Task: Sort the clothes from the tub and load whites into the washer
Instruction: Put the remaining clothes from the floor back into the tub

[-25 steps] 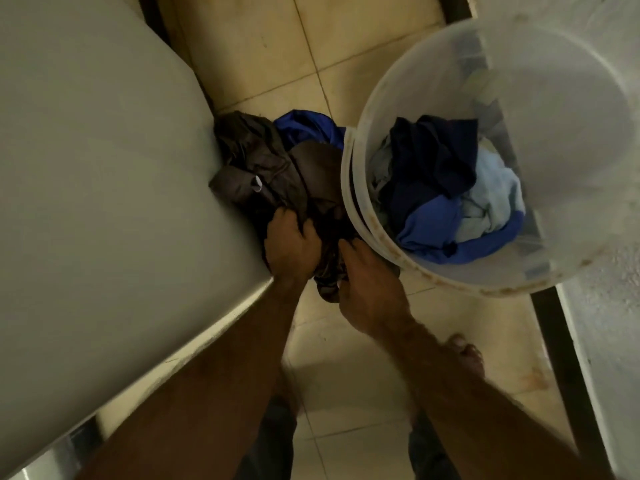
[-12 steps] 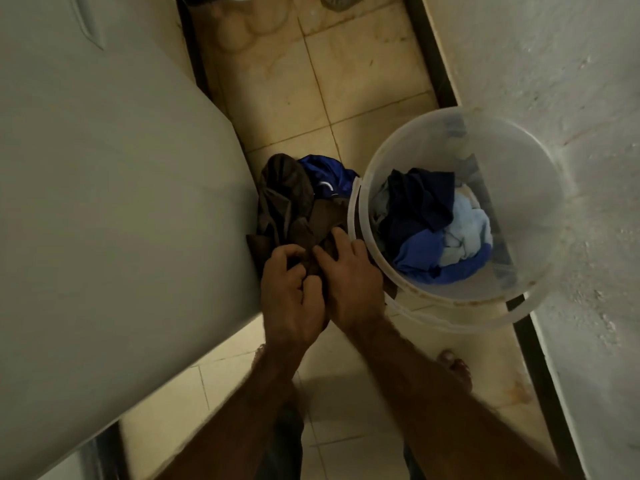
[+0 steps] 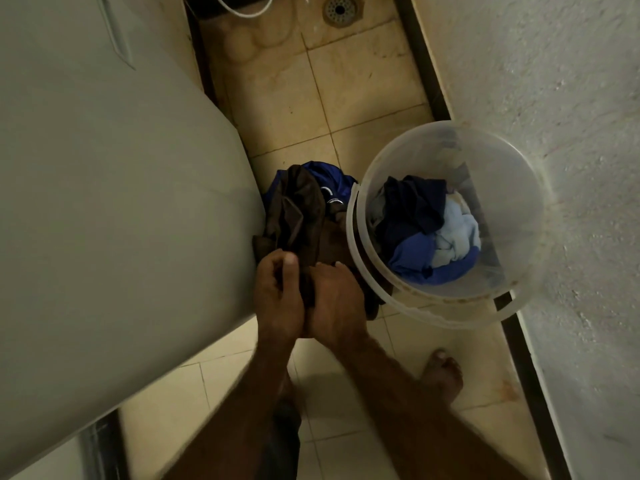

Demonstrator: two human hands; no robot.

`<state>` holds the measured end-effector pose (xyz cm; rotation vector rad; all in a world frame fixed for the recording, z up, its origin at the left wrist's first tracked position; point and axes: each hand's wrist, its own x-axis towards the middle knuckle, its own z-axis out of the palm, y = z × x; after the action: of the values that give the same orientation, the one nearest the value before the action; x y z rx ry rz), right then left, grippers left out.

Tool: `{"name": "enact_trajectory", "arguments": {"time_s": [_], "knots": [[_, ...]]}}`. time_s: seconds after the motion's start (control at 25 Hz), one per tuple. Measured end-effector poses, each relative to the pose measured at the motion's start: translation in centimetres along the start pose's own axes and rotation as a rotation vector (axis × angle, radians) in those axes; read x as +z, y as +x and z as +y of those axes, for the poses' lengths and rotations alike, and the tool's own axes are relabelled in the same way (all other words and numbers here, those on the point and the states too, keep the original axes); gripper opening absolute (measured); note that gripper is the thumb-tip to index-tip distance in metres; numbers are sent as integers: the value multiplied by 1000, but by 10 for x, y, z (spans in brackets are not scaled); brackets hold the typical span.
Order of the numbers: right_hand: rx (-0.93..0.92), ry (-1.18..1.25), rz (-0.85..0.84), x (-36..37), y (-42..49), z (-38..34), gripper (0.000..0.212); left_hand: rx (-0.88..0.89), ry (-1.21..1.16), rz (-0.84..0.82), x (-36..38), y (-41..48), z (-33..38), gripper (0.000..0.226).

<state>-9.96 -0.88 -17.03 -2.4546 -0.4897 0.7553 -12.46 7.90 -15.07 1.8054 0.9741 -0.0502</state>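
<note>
A clear plastic tub [image 3: 519,296] stands on the tiled floor by the right wall. Inside lie a navy garment [image 3: 414,202], a bright blue garment [image 3: 420,258] and a pale blue garment [image 3: 457,233]. Between the tub and the washer [image 3: 114,202] a dark brown garment [image 3: 301,216] is heaped on the floor over a blue garment [image 3: 325,169]. My left hand [image 3: 277,296] and my right hand [image 3: 334,299] are side by side, both gripping the near edge of the brown garment. No white item shows.
The washer's pale closed top fills the left side. A rough white wall [image 3: 571,168] runs along the right. A floor drain [image 3: 341,8] and a white hose [image 3: 242,12] lie at the far end. My bare foot [image 3: 441,372] stands behind the tub.
My view has pulled back and up, so more floor shows. Both hands have drawn together on the near edge of the brown garment and gathered it.
</note>
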Motion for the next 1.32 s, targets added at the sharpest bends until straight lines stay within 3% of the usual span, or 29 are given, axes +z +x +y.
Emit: {"name": "enact_trajectory", "arguments": {"time_s": [0.08,0.16,0.24,0.32,0.48,0.6,0.68,0.76,0.84,0.96,1.08,1.16,1.24,1.32], "knots": [[132,213,35,-2,-2,-7,37,-115,-76,57,2,16,6,37],[166,288,157,-10,-4,-16,57,-190,-122,90,1,29,4,39],[202,407,194,-25,-6,-24,45,-181,-134,72,-1,30,5,39],[304,628,245,-46,-5,-32,26,-45,-68,-24,-9,25,10,53],[464,984,344,-98,1,-55,22,265,193,-263,-43,1,37,84],[588,1243,332,-136,0,-66,22,369,353,-350,-60,-13,71,107],[634,1386,368,-156,-3,-67,16,407,373,-403,-58,-14,98,108],[643,1495,431,-170,-6,-65,10,450,342,-418,-45,-13,120,90],[587,1375,560,-180,-5,-59,19,500,342,-357,-26,-16,138,69],[391,946,720,-186,-15,-49,33,559,304,-276,-3,-22,163,46],[313,708,732,-188,-33,-17,50,606,246,-267,14,-27,187,45],[373,772,553,-199,-44,12,62,620,152,-353,28,-34,198,46],[457,1128,317,-213,-55,32,66,555,45,-443,49,-41,202,46],[435,1277,306,-221,-58,51,62,460,-57,-497,71,-51,208,45]]}}
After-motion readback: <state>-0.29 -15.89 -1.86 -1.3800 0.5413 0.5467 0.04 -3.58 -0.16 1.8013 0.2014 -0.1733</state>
